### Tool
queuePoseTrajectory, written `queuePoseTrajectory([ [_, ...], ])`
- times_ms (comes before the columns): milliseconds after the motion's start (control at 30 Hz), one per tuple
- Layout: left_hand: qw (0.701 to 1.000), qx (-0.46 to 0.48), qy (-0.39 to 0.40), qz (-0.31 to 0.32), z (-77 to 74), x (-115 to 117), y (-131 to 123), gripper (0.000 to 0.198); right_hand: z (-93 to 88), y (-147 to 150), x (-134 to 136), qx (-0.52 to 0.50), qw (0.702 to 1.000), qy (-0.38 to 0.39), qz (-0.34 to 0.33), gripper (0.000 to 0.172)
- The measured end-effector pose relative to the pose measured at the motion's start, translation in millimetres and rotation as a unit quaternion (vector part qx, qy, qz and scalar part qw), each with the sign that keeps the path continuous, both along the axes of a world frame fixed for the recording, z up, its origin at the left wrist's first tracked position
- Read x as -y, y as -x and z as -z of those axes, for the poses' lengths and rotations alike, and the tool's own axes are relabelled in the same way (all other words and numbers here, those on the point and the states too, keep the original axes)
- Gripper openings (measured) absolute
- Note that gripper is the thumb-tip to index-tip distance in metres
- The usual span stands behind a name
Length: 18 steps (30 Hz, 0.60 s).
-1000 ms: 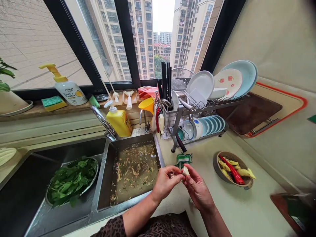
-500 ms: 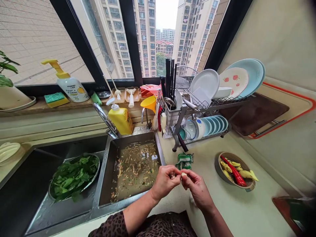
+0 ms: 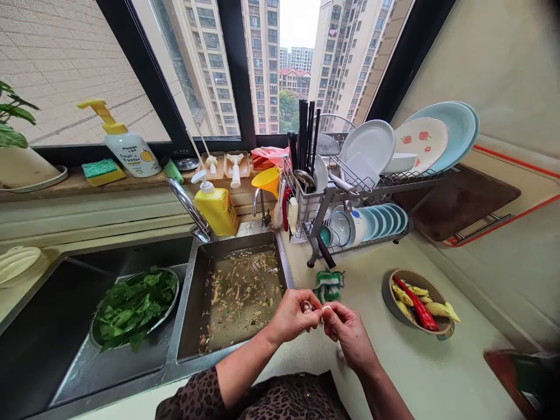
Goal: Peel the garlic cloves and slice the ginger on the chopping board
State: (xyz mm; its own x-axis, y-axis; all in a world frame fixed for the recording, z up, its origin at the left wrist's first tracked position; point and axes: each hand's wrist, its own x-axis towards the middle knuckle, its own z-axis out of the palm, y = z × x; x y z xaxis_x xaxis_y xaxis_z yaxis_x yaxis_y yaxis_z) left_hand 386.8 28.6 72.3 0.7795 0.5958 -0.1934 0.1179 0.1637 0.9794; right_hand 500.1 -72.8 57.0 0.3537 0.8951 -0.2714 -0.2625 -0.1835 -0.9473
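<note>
Both hands meet over the counter just right of the sink. My left hand [image 3: 292,315] is closed, with purplish-brown garlic [image 3: 307,306] showing in the curl of its fingers. My right hand [image 3: 347,332] pinches a small pale garlic clove [image 3: 325,310] between thumb and fingertips, and the left fingertips touch it too. Most of what lies inside the left hand is hidden. A green and white scouring cloth [image 3: 329,286] lies on the counter just beyond the hands.
The sink basin [image 3: 184,326] at left holds murky water with floating scraps. Leafy greens [image 3: 135,309] fill a bowl in the other basin. A dish rack [image 3: 321,216] stands behind. At right, a basket [image 3: 389,300] holds a red chili [image 3: 422,312] and yellowish ginger-like pieces.
The view has shifted slightly. Both hands stay together in nearly the same place, their fingers moving a little around the pale clove.
</note>
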Motion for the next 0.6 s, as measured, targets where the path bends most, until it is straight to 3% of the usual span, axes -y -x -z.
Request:
queuePoseTrajectory([
  [167, 0.999, -0.006, 0.011, -0.032, 5.6, 0.5, 0.5, 0.009, 0.8, 4.8, -3.5, -0.058, 0.998, 0.003, -0.001, 0.04],
  [300, 0.998, 0.008, 0.06, -0.013, 2.8, -2.1, 1.9, 0.017, 3.0, 4.5, -5.5, -0.087, 0.996, 0.005, -0.011, 0.044],
  [467, 0.995, 0.015, 0.095, 0.02, -0.3, -5.9, 2.9, 0.029, 1.0, 2.2, -4.4, -0.041, 0.999, 0.019, -0.008, 0.044],
  [600, 0.99, 0.017, 0.135, 0.045, 3.6, -7.5, 3.9, 0.028, -10.0, -1.5, -2.9, 0.064, 0.996, 0.025, -0.051, 0.042],
])
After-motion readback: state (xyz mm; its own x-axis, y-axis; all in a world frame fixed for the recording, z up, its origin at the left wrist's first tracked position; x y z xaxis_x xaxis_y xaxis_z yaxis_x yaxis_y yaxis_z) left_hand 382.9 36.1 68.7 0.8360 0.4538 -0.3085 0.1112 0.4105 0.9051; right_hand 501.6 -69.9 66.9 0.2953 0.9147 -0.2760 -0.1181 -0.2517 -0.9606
